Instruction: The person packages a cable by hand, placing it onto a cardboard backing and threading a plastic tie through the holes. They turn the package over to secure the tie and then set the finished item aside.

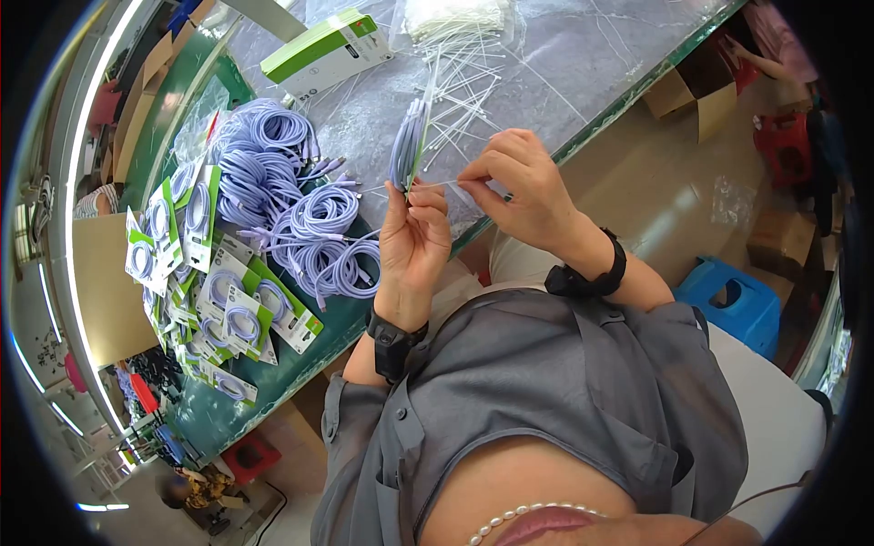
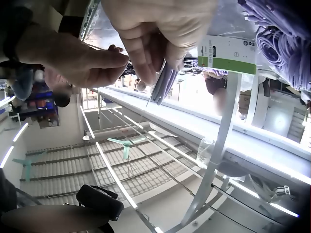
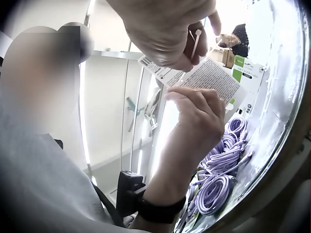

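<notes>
Lilac coiled cable on its green-and-white card (image 1: 407, 146) stands upright above the near edge of the worktop (image 1: 583, 82), the left hand (image 1: 414, 246) with its fingers curled round the card's lower end. The right hand (image 1: 519, 187) pinches a thin white tie (image 1: 437, 185) just beside it. With so narrow a pinch the tie could slip free, or the card could twist in the grip and shed its coil. Both wrist views are crowded by knuckles, so where the tie meets the cable stays hidden. Loose cable coils (image 1: 309, 223) and carded packs (image 1: 232, 300) lie toward the left edge.
</notes>
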A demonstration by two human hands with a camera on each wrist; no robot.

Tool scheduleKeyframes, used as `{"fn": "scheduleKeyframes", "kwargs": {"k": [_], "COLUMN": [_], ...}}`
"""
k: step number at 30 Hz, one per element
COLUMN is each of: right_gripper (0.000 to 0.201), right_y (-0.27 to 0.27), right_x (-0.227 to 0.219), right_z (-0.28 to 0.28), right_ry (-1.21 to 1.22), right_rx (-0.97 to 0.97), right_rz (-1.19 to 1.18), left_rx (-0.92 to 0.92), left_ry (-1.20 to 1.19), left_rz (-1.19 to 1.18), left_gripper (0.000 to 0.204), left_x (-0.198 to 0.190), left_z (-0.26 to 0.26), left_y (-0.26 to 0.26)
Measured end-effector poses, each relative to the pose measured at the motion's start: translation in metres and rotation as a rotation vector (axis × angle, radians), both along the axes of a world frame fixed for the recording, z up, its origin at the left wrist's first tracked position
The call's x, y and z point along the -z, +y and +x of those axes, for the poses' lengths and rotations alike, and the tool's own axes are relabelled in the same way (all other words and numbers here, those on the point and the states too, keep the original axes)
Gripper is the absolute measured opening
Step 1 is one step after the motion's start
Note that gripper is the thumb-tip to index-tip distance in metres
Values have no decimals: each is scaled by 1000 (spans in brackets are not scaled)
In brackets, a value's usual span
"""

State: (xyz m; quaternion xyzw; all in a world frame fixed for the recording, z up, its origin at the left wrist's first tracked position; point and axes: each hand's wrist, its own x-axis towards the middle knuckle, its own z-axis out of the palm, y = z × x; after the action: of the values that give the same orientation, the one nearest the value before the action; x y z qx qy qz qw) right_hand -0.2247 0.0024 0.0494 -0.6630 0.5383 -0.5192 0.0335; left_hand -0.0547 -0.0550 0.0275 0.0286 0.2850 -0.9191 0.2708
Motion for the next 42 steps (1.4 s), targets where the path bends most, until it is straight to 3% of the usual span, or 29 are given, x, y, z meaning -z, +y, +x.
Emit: {"fn": "scheduleKeyframes", "kwargs": {"k": [8, 11, 27, 30, 32, 34, 36, 38, 41, 42], "right_gripper": [15, 15, 14, 12, 11, 11, 14, 17, 25, 29], "right_y": [2, 2, 2, 1, -1, -1, 0, 3, 9, 10], "right_x": [-4, -3, -3, -7, -9, -8, -4, 6, 20, 21], "right_z": [2, 5, 5, 7, 8, 7, 3, -4, -11, -12], "right_ry": [-19, -46, -57, -63, -59, -51, -34, -9, -173, -251], "right_rx": [2, -3, 5, -11, -34, -25, -19, -12, -118, -134], "right_rz": [-29, -42, -80, -75, -63, -123, -133, -140, 61, 103], "left_rx": [-12, -11, 7, 39, 67, 46, 64, 62, 60, 47], "left_ry": [146, 89, 29, 110, -28, -7, -223, -155, -442, -430], "left_rz": [117, 117, 83, 32, -109, -220, -393, -401, -527, -523], "left_gripper": [27, 16, 10, 24, 27, 32, 34, 36, 35, 35], "left_x": [-5, -11, -15, -4, -3, 5, 5, 10, -4, -6], "left_z": [1, -1, -7, -5, -5, -3, -1, 3, -1, -2], "left_y": [3, 4, 13, 15, 16, 17, 17, 14, 17, 17]}}
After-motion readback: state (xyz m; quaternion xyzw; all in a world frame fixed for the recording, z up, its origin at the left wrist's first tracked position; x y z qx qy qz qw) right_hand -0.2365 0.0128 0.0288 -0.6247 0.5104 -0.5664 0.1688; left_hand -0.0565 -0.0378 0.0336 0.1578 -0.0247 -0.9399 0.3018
